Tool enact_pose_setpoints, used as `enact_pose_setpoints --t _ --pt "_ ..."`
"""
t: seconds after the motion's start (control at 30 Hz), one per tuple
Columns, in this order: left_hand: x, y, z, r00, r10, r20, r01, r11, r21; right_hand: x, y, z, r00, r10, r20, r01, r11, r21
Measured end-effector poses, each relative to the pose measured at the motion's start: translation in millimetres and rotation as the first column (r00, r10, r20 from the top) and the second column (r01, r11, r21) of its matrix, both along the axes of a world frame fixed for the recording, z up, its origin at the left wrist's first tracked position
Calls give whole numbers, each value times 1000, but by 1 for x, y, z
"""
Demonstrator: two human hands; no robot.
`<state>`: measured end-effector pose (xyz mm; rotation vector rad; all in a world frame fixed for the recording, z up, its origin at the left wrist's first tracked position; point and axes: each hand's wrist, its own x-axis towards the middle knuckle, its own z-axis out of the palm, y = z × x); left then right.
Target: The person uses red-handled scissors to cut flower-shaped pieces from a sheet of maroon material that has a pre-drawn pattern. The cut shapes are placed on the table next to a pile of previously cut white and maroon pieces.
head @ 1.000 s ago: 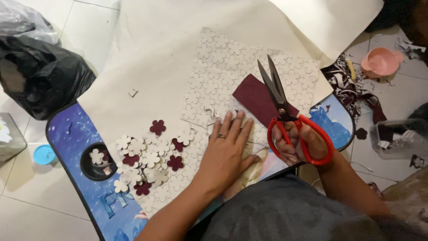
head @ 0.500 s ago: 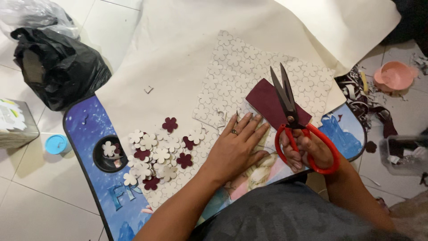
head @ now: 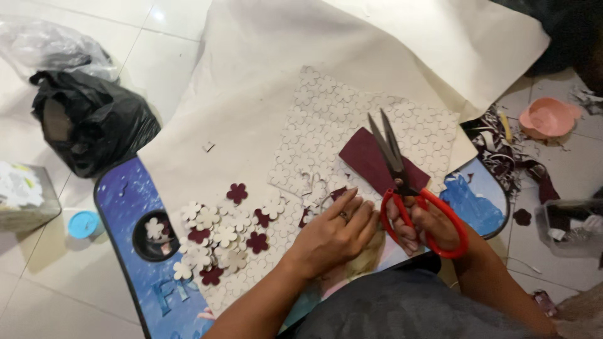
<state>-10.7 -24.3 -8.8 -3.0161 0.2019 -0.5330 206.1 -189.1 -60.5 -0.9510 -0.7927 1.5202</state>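
My right hand (head: pixel 427 226) grips the red scissors (head: pixel 408 188), blades slightly parted over the maroon sheet (head: pixel 367 157) at 12 o'clock. My left hand (head: pixel 333 235), holding nothing, presses flat. The sheet looks light and floppy; hold its near edge.

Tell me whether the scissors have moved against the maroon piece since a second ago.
No: the scissors lie over the maroon piece as before.

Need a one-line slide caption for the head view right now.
Right hand holds red-handled scissors over a maroon sheet; left hand rests beside cut-out flowers on a blue lap table.
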Motion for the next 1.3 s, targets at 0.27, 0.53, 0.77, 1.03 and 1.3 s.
enact_pose_setpoints --t 0.27,0.53,0.77,1.03,1.3 --pt "1 -8 4 997 56 -44 -61 992 -110 -13 3 11 996 -61 70 65 996 -68" --pt "-2 10 -3 991 133 7 -133 991 -17 -23 8 28 995 -53 79 57 998 -41" --pt "-8 15 12 992 127 -20 -128 988 -81 -30 9 50 991 -57 122 50 997 65" --pt "-17 11 22 989 50 -138 -63 994 -90 -35 5 57 990 -50 135 60 996 -70" --pt "-25 14 27 958 12 -287 -107 942 -318 -25 -28 52 976 -63 209 64 998 3"
